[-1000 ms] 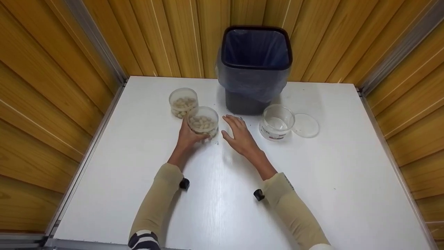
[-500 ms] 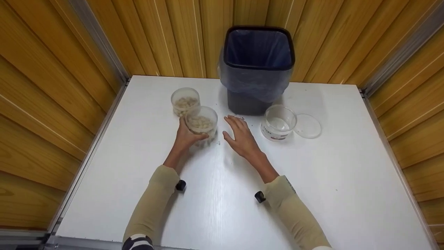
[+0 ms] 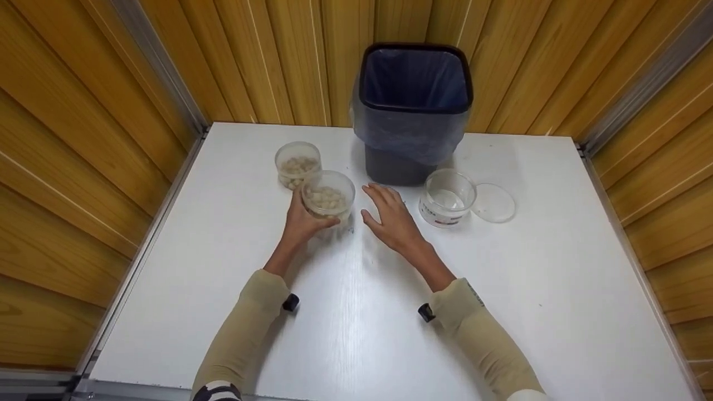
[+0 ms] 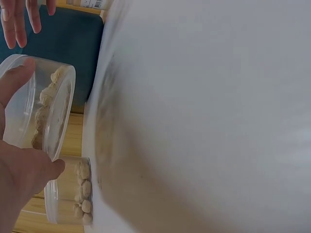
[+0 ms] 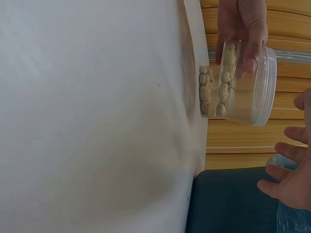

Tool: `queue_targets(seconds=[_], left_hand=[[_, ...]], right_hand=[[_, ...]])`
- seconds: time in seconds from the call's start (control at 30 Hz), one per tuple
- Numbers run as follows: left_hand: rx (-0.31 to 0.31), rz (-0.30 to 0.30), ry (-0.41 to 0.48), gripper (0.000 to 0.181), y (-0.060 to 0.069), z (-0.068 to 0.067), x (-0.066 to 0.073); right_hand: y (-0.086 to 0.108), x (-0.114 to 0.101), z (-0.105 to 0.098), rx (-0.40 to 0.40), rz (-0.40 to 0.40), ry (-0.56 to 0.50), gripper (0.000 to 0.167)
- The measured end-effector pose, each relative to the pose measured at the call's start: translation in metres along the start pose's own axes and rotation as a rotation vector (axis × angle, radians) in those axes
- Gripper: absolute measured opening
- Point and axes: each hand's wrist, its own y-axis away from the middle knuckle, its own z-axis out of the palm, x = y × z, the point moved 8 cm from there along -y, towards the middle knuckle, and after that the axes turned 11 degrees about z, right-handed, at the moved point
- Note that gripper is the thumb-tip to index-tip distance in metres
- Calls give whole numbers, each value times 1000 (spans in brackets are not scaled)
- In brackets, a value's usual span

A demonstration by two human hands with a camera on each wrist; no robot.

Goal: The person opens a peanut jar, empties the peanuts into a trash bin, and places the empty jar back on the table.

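Tub (image 5: pixel 247 97), clear, cylindrical, rests in left grip (image 3: pixel 302 223)

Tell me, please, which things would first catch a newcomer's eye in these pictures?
First, the dark bin with its bluish liner, tall at the back of the white table. Then the clear tub of peanuts, held above the table by the left hand. Toward the right, a printed tub stands beside a round lid.

Clear, round plastic jar (image 3: pixel 328 181), held raised and slightly tilted in the left hand (image 3: pixel 303 224), rim uppermost. A shallow layer of tan unshelled peanuts (image 3: pixel 327 198) covers its base. Seen from the head, it lies nearer than the bin (image 3: pixel 401 168) and to its left.
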Motion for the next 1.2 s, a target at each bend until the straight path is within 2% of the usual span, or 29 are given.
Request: queue_targets(seconds=[0.2, 0.4, 0.57, 0.67, 0.8, 1.03, 1.2], left_hand=[[-12, 38, 3, 121, -4, 4, 12], [-57, 96, -44, 124, -17, 15, 31], [-43, 144, -29, 123, -24, 17, 46], [-57, 190, -32, 122, -27, 21, 55], [-84, 247, -33, 121, -29, 27, 68], [-117, 300, -22, 122, -27, 37, 90], [-130, 354, -117, 127, -22, 44, 104]], right_hand=[[2, 4, -16, 14, -49, 53, 54], [0, 13, -38, 59, -55, 117, 53], [-2, 12, -45, 66, -98, 142, 52], [-2, 12, -49, 78, -107, 155, 52], [0, 11, -56, 85, -91, 148, 53], [2, 4, -79, 98, -74, 111, 55], [3, 2, -91, 106, -80, 92, 57]])
